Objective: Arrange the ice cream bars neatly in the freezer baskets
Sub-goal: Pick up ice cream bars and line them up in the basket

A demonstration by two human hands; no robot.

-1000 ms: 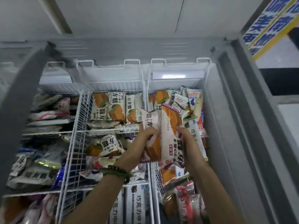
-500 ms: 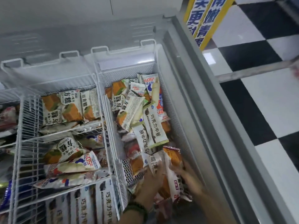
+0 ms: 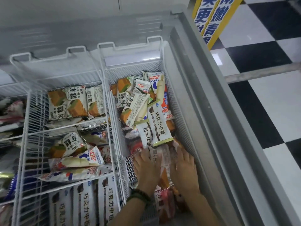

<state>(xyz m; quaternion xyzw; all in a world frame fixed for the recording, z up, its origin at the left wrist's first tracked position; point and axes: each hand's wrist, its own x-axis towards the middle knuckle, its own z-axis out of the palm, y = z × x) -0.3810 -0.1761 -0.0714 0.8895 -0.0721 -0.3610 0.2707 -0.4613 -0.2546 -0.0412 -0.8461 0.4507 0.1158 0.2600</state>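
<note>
We see the left hand (image 3: 147, 167) and right hand (image 3: 183, 167), fingers spread flat, pressing wrapped ice cream bars (image 3: 164, 162) in the right-hand freezer basket (image 3: 182, 121) (white wire mesh), beside the freezer wall (image 3: 211, 128).

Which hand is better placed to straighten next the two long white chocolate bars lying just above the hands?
Probably the left hand: its fingers almost touch the lower end of the white chocolate bars. The right hand lies nearer the basket wall, pressing a pink wrapper.
</note>
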